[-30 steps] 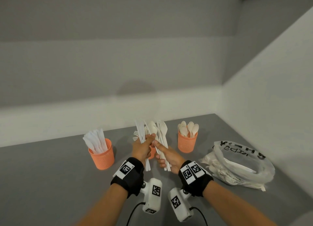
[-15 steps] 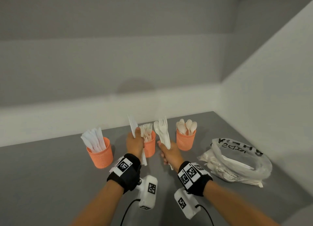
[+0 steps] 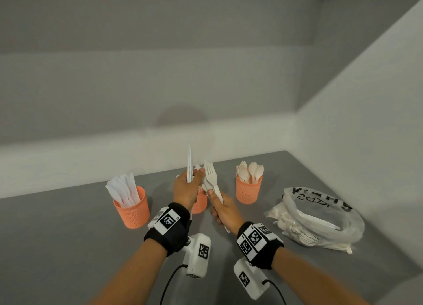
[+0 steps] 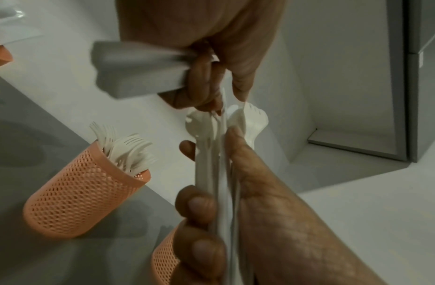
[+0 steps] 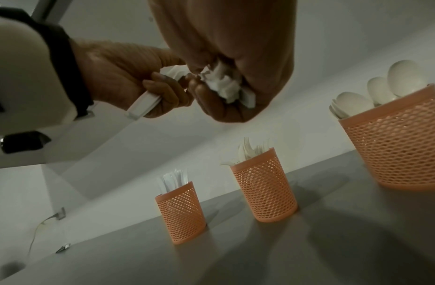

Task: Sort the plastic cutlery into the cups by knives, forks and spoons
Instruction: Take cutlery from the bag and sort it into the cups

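Above the grey surface (image 3: 68,247), the left hand (image 3: 186,189) grips a few white plastic knives (image 3: 189,165) upright, fingers curled round the handles and the thumb stretched toward the bundle beside it. The right hand (image 3: 225,211) clasps a bundle of white plastic cutlery (image 3: 211,181) with a fork on top, its fingers wrapped round the stems. The two hands are touching or nearly so, just in front of the middle cup.

Three orange mesh plastic cups stand in a row: the knife cup (image 3: 132,209) on the left, the fork cup (image 3: 200,201) in the middle, largely hidden behind the hands in the head view, and the spoon cup (image 3: 248,189) on the right. To the right lies a clear plastic bag (image 3: 320,215) with more white cutlery inside.

The left wrist view shows what the head view hides: the fork cup (image 4: 84,198) full of tines, and the right thumb pressed along the bundle's stems (image 4: 211,173), with the left fingers (image 4: 199,84) reaching its top. The knife handles there are a grey blur.

The right wrist view shows the handle ends from below, the knife handles (image 5: 143,108) jutting out of the left fist and the bundle's butt ends (image 5: 226,84) bunched inside the right fingers, plus all three cups unobstructed.
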A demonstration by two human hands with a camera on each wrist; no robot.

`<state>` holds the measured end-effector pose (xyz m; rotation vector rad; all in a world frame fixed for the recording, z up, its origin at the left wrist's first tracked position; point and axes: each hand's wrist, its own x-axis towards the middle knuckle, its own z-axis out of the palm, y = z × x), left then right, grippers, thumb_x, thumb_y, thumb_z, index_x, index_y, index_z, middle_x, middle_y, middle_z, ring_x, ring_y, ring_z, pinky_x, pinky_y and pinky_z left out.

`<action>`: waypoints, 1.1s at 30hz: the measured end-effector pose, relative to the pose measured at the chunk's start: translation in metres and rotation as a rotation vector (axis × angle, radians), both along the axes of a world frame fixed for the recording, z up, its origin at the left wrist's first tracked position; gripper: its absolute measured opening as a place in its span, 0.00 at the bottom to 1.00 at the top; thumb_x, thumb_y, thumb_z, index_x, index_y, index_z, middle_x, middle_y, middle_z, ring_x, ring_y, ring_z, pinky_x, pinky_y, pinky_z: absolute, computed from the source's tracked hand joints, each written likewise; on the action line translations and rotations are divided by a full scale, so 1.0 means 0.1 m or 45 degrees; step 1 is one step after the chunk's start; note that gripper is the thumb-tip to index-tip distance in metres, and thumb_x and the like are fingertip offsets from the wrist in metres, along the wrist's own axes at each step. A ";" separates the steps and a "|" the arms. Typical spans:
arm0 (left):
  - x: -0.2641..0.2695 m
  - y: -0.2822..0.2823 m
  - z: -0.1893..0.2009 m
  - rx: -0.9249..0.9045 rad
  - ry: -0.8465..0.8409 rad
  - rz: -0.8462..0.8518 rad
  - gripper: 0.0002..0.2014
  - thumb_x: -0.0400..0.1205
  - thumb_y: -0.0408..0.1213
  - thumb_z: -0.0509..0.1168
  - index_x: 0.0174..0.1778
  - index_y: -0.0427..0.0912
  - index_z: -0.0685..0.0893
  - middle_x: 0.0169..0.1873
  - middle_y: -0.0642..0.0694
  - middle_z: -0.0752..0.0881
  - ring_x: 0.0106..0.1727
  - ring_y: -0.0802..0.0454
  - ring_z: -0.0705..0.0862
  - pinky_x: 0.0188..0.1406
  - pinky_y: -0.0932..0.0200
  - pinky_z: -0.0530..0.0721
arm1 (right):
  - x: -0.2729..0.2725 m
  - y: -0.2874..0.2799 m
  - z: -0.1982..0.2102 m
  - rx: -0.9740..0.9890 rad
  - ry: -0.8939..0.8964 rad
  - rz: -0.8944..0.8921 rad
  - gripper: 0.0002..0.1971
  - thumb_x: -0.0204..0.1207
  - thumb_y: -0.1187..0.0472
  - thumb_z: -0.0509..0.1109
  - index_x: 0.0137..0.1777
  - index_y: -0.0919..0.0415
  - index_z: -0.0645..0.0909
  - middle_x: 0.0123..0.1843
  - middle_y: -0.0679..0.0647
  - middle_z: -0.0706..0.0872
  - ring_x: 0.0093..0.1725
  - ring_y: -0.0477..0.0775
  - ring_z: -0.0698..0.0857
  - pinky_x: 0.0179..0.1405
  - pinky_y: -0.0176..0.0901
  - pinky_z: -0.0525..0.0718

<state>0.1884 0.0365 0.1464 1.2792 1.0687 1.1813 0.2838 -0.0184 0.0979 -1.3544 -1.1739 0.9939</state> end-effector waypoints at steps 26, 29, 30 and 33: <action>-0.02 0.02 -0.17 -0.135 -0.035 0.056 0.16 0.79 0.48 0.66 0.34 0.42 0.73 0.18 0.47 0.68 0.11 0.59 0.64 0.12 0.67 0.64 | 0.08 0.07 -0.09 0.088 -0.796 -0.329 0.15 0.84 0.53 0.55 0.58 0.65 0.73 0.36 0.54 0.80 0.35 0.56 0.78 0.32 0.43 0.71; 0.03 -0.06 -0.16 -0.246 -0.111 -0.106 0.16 0.76 0.48 0.70 0.31 0.41 0.75 0.10 0.53 0.67 0.10 0.59 0.61 0.10 0.70 0.59 | 0.02 0.04 -0.03 0.091 -1.037 -0.264 0.13 0.84 0.59 0.55 0.62 0.66 0.72 0.39 0.58 0.80 0.35 0.60 0.79 0.25 0.43 0.64; 0.04 -0.07 -0.16 -0.270 -0.146 -0.123 0.16 0.76 0.46 0.70 0.30 0.41 0.75 0.10 0.53 0.69 0.09 0.59 0.61 0.09 0.71 0.59 | 0.00 0.02 -0.01 0.107 -1.105 -0.223 0.14 0.84 0.60 0.55 0.65 0.66 0.71 0.44 0.61 0.83 0.39 0.63 0.82 0.28 0.44 0.65; 0.05 -0.02 -0.24 -0.320 -0.166 -0.096 0.13 0.75 0.40 0.72 0.30 0.40 0.77 0.13 0.50 0.75 0.09 0.59 0.64 0.09 0.72 0.60 | -0.04 -0.03 0.01 0.094 -1.287 -0.143 0.19 0.84 0.60 0.54 0.73 0.64 0.65 0.59 0.62 0.82 0.49 0.66 0.85 0.37 0.46 0.70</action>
